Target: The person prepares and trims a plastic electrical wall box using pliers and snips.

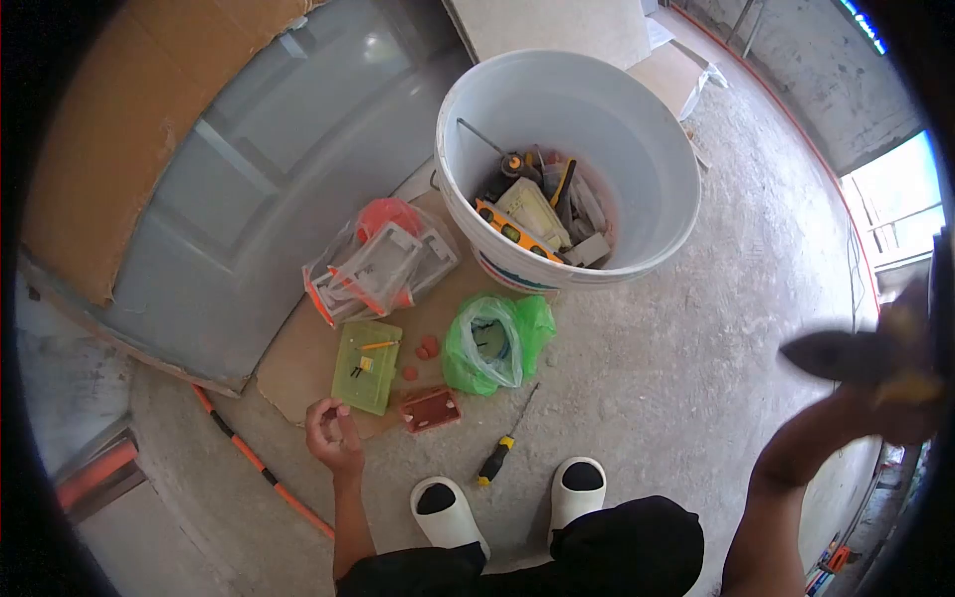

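My left hand (335,438) is beside the lower end of a yellow-green plastic box (368,370), fingers curled together; whether something small is between them I cannot make out. At the far right my right hand (907,413) is raised and wrapped round a tool with a dark, pointed blade (841,356), blurred. Small yellow and black pieces lie in the box. Next to it are a red electrical box (430,409) and several small red round pieces (428,347). A green plastic bag (484,343) stands open. A yellow and black screwdriver (497,460) lies on the floor.
A large white bucket (637,169) holds tools, including an orange level (519,231). Clear bags of white and red parts (383,261) lie on cardboard. A grey panelled door (269,169) is at the left, near an orange and black tube (249,461). My feet are at the bottom.
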Motion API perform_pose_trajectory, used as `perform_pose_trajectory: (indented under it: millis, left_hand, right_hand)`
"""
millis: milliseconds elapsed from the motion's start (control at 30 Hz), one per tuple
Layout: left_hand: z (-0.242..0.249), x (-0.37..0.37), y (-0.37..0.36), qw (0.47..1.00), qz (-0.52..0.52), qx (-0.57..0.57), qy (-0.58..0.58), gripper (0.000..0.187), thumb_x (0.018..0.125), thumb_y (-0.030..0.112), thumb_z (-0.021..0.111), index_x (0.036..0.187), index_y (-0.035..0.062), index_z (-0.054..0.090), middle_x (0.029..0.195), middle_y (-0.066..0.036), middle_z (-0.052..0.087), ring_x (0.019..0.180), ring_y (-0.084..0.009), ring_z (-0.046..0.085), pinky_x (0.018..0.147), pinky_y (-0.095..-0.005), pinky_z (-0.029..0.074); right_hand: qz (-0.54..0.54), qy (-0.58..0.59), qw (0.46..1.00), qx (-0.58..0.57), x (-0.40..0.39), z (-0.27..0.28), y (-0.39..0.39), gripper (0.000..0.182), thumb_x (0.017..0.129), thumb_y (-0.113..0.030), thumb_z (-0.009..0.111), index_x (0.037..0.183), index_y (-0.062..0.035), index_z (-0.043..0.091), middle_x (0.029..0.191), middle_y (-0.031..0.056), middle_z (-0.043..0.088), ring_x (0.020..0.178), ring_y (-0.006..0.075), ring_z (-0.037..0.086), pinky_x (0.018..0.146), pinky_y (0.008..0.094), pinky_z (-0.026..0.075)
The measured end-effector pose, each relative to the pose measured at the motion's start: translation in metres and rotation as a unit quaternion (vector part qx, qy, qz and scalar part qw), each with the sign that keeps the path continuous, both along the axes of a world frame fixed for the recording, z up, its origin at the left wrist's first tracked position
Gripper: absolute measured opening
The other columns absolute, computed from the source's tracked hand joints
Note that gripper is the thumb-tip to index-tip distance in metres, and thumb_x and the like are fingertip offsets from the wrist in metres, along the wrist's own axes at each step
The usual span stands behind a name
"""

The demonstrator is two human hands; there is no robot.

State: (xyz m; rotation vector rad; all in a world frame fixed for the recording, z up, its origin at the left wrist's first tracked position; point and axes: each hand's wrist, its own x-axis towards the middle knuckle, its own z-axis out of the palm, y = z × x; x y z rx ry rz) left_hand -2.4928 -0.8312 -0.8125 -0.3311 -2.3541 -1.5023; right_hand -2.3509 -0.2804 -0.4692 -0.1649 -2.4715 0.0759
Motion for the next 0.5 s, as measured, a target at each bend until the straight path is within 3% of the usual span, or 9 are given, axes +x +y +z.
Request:
perform_pose_trajectory:
  millis: [67, 133, 167, 200, 233, 300, 433, 500]
  left_hand:
    - [0.004, -0.003, 0.007, 1.0, -0.016, 0.007, 0.0, 0.018, 0.094, 0.004, 0.064, 0.111, 0.0003, 0.058, 0.1, -0.009, 0.062, 0.087, -0.0157, 0.061, 0.077, -0.0286, 0.052]
    - [0.005, -0.004, 0.015, 0.999, -0.033, 0.016, -0.002, 0.016, 0.093, 0.003, 0.064, 0.109, 0.0004, 0.059, 0.101, -0.009, 0.062, 0.087, -0.0161, 0.061, 0.077, -0.0287, 0.052]
    - [0.006, -0.004, 0.019, 0.999, -0.042, 0.022, -0.001, 0.015, 0.093, 0.003, 0.064, 0.107, 0.0005, 0.06, 0.101, -0.009, 0.063, 0.087, -0.0163, 0.061, 0.077, -0.0287, 0.052]
    - [0.007, -0.004, 0.023, 0.999, -0.046, 0.02, 0.002, 0.015, 0.093, 0.003, 0.065, 0.107, 0.0007, 0.06, 0.1, -0.009, 0.063, 0.087, -0.0166, 0.061, 0.077, -0.0288, 0.052]
    - [0.009, -0.004, 0.027, 0.999, -0.05, 0.018, 0.006, 0.015, 0.092, 0.002, 0.065, 0.107, 0.0009, 0.06, 0.1, -0.009, 0.064, 0.086, -0.0168, 0.061, 0.077, -0.029, 0.052]
    - [0.013, -0.008, 0.034, 0.998, -0.057, 0.007, 0.033, 0.014, 0.092, 0.002, 0.065, 0.106, 0.001, 0.061, 0.099, -0.009, 0.064, 0.086, -0.0173, 0.062, 0.076, -0.0293, 0.052]
    - [0.026, 0.003, 0.012, 0.997, -0.058, -0.046, 0.035, 0.013, 0.091, 0.0, 0.064, 0.105, 0.0007, 0.061, 0.097, -0.01, 0.065, 0.085, -0.0176, 0.062, 0.076, -0.0299, 0.052]
    - [0.025, -0.001, 0.004, 0.998, -0.047, -0.045, 0.027, 0.013, 0.092, 0.001, 0.064, 0.105, -0.0001, 0.061, 0.098, -0.01, 0.064, 0.086, -0.0173, 0.061, 0.076, -0.0297, 0.052]
  right_hand:
    - [0.133, -0.072, 0.93, -0.336, 0.025, -0.032, -0.038, 0.052, 0.082, -0.022, 0.074, 0.125, -0.0012, 0.054, 0.111, 0.013, 0.057, 0.098, 0.0274, 0.06, 0.087, 0.04, 0.046]
    - [0.129, -0.233, 0.843, -0.468, 0.02, -0.089, -0.075, 0.051, 0.077, -0.021, 0.079, 0.12, -0.0032, 0.058, 0.099, 0.0092, 0.06, 0.087, 0.0257, 0.063, 0.077, 0.0381, 0.05]
    - [0.116, -0.309, 0.82, -0.468, 0.01, -0.128, -0.092, 0.05, 0.075, -0.02, 0.081, 0.117, -0.0041, 0.06, 0.093, 0.0073, 0.061, 0.082, 0.0249, 0.064, 0.072, 0.0371, 0.052]
    - [0.125, -0.34, 0.85, -0.383, -0.001, -0.175, -0.106, 0.05, 0.076, -0.022, 0.08, 0.116, -0.0035, 0.056, 0.092, 0.013, 0.061, 0.082, 0.0316, 0.064, 0.072, 0.0429, 0.051]
    - [0.124, -0.403, 0.852, -0.31, 0.013, -0.241, -0.102, 0.049, 0.079, -0.026, 0.078, 0.115, -0.0037, 0.055, 0.095, 0.0179, 0.06, 0.089, 0.0341, 0.064, 0.076, 0.0446, 0.052]
    - [0.095, -0.486, 0.835, -0.24, 0.04, -0.342, -0.096, 0.051, 0.081, -0.032, 0.075, 0.117, -0.0026, 0.055, 0.102, 0.0181, 0.061, 0.095, 0.0347, 0.064, 0.08, 0.0463, 0.053]
    - [0.085, -0.578, 0.803, -0.113, 0.059, -0.392, -0.113, 0.056, 0.082, -0.038, 0.074, 0.12, -0.0012, 0.055, 0.106, 0.0175, 0.06, 0.101, 0.0347, 0.063, 0.085, 0.0461, 0.053]
    - [0.103, -0.566, 0.816, -0.059, 0.053, -0.373, -0.12, 0.054, 0.083, -0.039, 0.073, 0.118, -0.0002, 0.058, 0.108, 0.0174, 0.06, 0.103, 0.0347, 0.062, 0.087, 0.0455, 0.053]
